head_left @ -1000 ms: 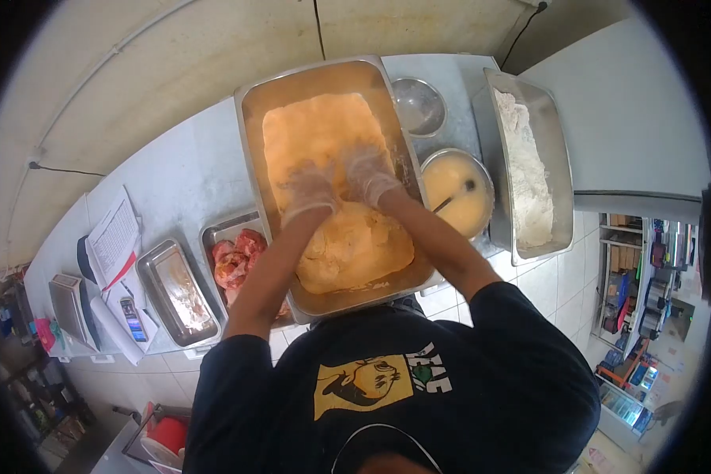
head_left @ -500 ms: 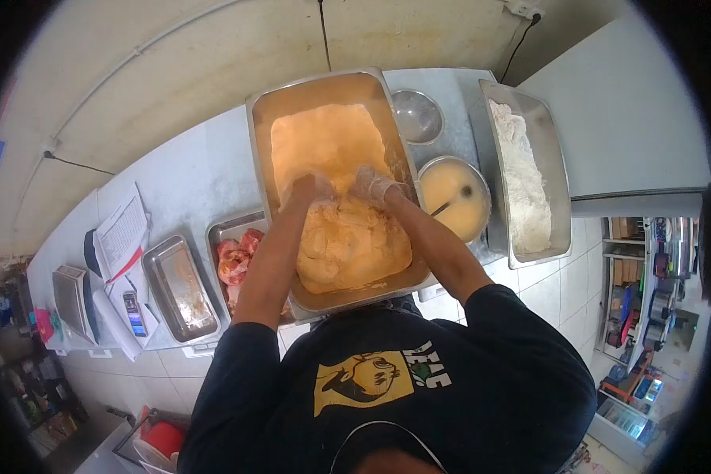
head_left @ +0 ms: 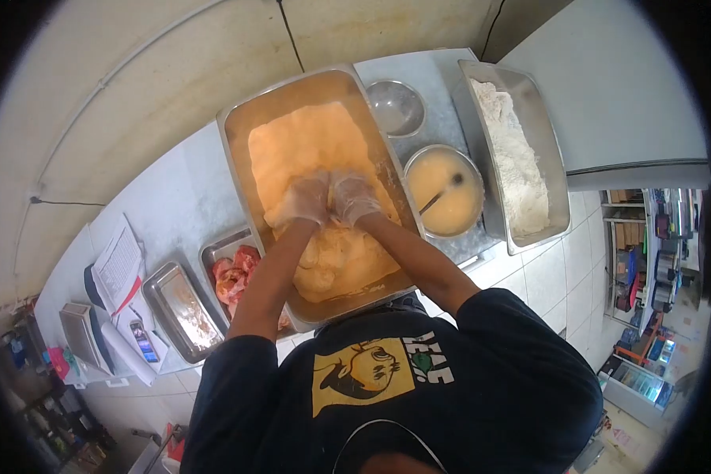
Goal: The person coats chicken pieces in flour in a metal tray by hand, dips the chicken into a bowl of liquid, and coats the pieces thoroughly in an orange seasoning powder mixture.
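A deep steel pan (head_left: 231, 150) holds a thick bed of orange-tinted flour (head_left: 308, 130). Near the middle of it, my left hand (head_left: 306, 199) and my right hand (head_left: 351, 197) are side by side, close together, both in clear plastic gloves. Both hands press into the flour, their fingers pointing to the far end; the fingertips are blurred and partly buried. Whether they close on anything in the flour cannot be made out. Lumpy, coated mounds (head_left: 332, 257) lie in the near half of the pan, close to my wrists.
To the left are a tray of raw meat (head_left: 233, 276), a shallow metal tray (head_left: 183, 312), papers (head_left: 118, 257), a phone (head_left: 143, 341) and a scale (head_left: 85, 336). On the right stand a metal bowl (head_left: 396, 109), a bowl of yellowish liquid (head_left: 442, 193) with a dark-handled utensil, and a pan of white flour (head_left: 517, 158).
My hands have come closer together and reach forward, side by side in the flour. The view has shifted, so the pan and bowls appear farther left.
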Tool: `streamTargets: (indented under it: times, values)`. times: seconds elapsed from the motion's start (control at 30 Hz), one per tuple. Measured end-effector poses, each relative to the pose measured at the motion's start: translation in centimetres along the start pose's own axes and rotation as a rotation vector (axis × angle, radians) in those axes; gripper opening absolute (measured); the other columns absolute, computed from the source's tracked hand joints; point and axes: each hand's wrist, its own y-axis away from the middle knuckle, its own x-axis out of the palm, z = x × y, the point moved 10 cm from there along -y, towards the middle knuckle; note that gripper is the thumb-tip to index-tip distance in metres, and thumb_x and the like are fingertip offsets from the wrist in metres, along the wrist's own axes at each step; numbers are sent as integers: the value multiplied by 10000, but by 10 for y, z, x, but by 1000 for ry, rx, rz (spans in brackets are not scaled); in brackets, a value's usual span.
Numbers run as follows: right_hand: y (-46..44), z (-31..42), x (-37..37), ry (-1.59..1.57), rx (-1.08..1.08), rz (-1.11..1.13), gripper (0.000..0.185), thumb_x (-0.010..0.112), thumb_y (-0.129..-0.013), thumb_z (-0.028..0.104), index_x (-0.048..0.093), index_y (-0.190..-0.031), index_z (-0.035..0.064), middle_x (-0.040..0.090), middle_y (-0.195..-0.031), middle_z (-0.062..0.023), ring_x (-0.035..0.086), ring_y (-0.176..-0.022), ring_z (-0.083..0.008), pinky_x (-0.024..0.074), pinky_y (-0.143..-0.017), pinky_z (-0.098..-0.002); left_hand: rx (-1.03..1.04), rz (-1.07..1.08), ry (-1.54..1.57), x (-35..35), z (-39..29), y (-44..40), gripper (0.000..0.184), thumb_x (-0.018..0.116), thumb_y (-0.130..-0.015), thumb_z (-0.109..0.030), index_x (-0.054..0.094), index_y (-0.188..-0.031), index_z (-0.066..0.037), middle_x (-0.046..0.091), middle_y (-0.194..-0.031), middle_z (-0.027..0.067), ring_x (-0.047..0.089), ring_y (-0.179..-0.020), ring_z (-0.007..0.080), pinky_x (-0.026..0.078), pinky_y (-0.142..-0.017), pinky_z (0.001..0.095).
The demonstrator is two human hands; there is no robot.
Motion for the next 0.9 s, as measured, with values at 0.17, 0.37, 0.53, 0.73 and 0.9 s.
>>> streamTargets:
  times: [0.17, 0.37, 0.53, 0.73, 0.9]
  values:
    - [-12, -35, 39, -392, 117, 391, 526, 768, -678, 274, 568, -1112, 54, 605, -1145, -185, 559, -1107, -355, 463, -908, -427, 38, 200, -33, 38, 25, -29, 442, 675, -768, -287, 596, -1158, -96, 632, -1161, 147, 594, -1099, 266, 512, -830, 383]
    - [-83, -36, -18, -48, -175, 122, 452, 753, -708, 278, 602, -1070, 56, 641, -1058, -176, 592, -1049, -362, 478, -900, -431, -29, 261, 25, -49, 68, -35, 576, 715, -728, -346, 587, -1235, -105, 596, -1270, 136, 577, -1132, 292, 471, -941, 378]
    - [-133, -22, -3, 2, -204, 211, 624, 767, -718, 324, 535, -1231, 55, 596, -1158, -191, 527, -1174, -358, 444, -968, -433, -42, 363, 415, -31, 85, -71, 858, 734, -725, -375, 350, -1461, -157, 512, -1371, 159, 489, -1262, 287, 459, -969, 430]
    - [-38, -11, 17, 66, -266, -1, 766, 717, -777, 308, 369, -1403, 35, 454, -1339, -217, 453, -1245, -390, 423, -999, -463, -136, 70, -37, -14, 19, 31, 795, 591, -833, -211, 190, -1516, -142, 366, -1456, 237, 427, -1297, 409, 443, -962, 522]
    - [-21, -35, 58, -43, 197, 227, 605, 605, -844, 152, 380, -1388, 16, 496, -1287, -226, 489, -1211, -401, 389, -1027, -461, -129, -242, 120, 14, 15, 17, 755, 641, -758, -170, 339, -1449, -141, 491, -1281, 210, 550, -1094, 403, 461, -873, 479]
